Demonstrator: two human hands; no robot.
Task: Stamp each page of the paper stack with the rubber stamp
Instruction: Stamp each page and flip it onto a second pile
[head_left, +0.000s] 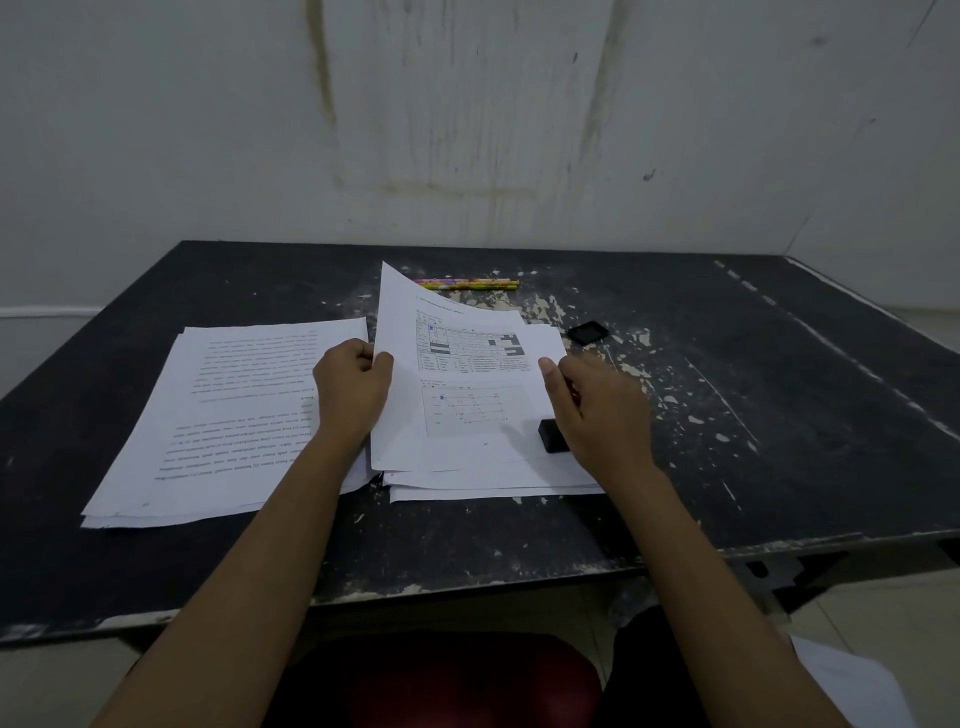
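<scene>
Two paper piles on worn black table (779, 415), side by side, nearly touching at near inner corners. Left pile (223, 415): printed text upside down, lying flat. Right pile (493, 488): edges fanned a bit at near side. Top sheet (457, 374) w/ tables & a diagram, raised off right pile along its left edge, far-left corner curling up. Left hand (353, 389) pinching that left edge, thumb on top, fingers curled under. Right hand (602, 410) clenched round rubber stamp (551, 436); black stamp base down on top sheet nr its near-right corner. Small black pad (587, 332) on table just beyond right pile's far-right corner, apart from paper. Couple of patterned pencils (467, 283) lying far centre, nr stained white wall (467, 130).
</scene>
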